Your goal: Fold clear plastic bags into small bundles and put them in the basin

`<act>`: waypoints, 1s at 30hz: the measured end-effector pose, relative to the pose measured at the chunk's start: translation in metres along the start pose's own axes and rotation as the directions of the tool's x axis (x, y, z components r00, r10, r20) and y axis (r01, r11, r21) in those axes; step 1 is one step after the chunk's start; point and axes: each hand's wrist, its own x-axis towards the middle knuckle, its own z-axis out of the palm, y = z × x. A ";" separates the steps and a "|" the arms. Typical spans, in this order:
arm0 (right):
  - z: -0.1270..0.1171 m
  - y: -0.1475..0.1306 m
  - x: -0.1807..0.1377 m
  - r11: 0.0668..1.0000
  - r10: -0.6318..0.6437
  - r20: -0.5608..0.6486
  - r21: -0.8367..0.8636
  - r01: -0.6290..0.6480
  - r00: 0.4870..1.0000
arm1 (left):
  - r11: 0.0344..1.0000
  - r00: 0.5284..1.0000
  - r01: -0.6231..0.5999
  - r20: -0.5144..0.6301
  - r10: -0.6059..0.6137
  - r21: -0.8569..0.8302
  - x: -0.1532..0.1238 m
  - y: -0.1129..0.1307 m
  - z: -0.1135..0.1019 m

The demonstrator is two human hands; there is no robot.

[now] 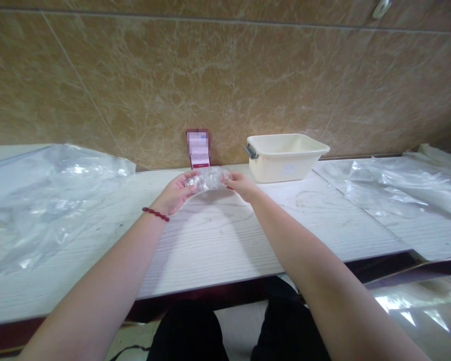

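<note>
A loose clear plastic sheet is lying at the table's left end. The left hand and right hand are both pinching a small crumpled clear bag between them, above the table; its contents are too blurred to tell. A cream tub is standing farther right, beside more plastic, cut off at the edge.

You've got a thin, clear, crinkly plastic bag w/ shiny spots. Table looks like white matt wood grain. Tub is smooth cream plastic.
</note>
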 end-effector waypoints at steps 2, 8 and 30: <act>0.000 0.000 0.001 1.000 0.003 -0.003 0.027 -0.003 1.000 | 1.000 1.000 0.004 0.010 -0.004 0.007 0.000 0.000 0.000; 0.001 -0.004 0.000 0.989 0.013 0.018 0.146 -0.015 1.000 | 0.999 0.999 0.012 0.044 -0.013 0.033 -0.002 0.002 -0.001; -0.003 -0.007 -0.005 0.974 0.158 0.017 -0.167 -0.154 0.987 | 0.928 0.974 0.171 0.085 -0.210 0.332 0.001 -0.005 -0.010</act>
